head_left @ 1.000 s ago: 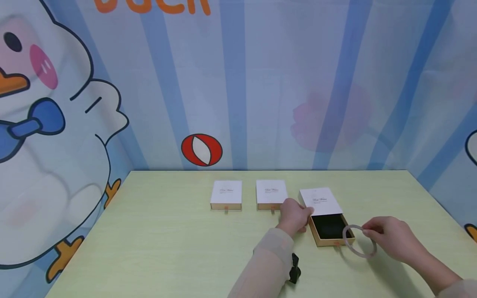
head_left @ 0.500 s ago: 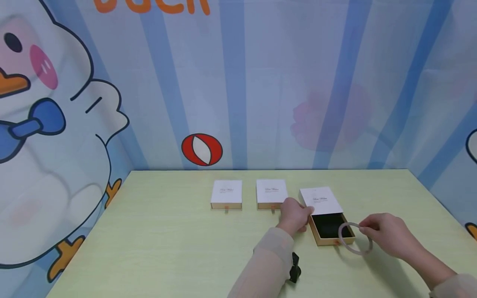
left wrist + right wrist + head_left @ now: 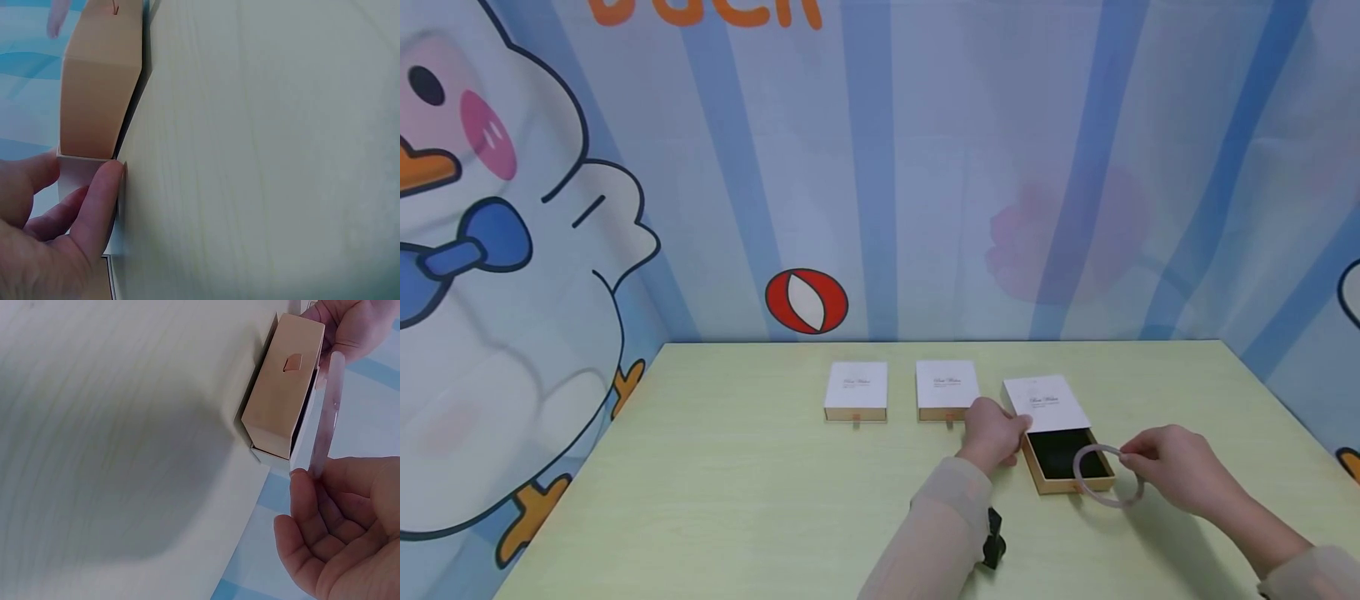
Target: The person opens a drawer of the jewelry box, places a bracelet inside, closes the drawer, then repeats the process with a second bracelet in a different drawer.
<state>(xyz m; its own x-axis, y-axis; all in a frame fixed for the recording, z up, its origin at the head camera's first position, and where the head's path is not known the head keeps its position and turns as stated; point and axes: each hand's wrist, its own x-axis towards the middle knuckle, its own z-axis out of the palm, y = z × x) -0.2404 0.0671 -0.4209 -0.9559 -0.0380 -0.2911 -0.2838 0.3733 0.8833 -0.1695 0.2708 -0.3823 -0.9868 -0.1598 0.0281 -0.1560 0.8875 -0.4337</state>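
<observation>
A pale pinkish bangle (image 3: 1082, 481) is pinched at its edge between the thumb and fingers of my right hand (image 3: 1180, 468). It hangs tilted over the front right corner of a drawer-style gift box (image 3: 1047, 403). That box has a white sleeve with small print, and its tan drawer (image 3: 1032, 465) is pulled out toward me, showing a black lining (image 3: 1056, 454). On the box's left side, my left hand (image 3: 992, 433) grips the sleeve, thumb at the top edge. The left wrist view shows its fingers (image 3: 97, 206) along the sleeve's side.
Two closed boxes of the same kind, a left box (image 3: 856, 387) and a middle box (image 3: 946, 385), stand to the left on the pale wooden table (image 3: 737, 483). The middle box is right beside my left hand. Behind the table hangs a printed duck backdrop (image 3: 917, 167).
My right hand has carried the bangle a little left and away from me, farther over the drawer. The left hand and the boxes stay put.
</observation>
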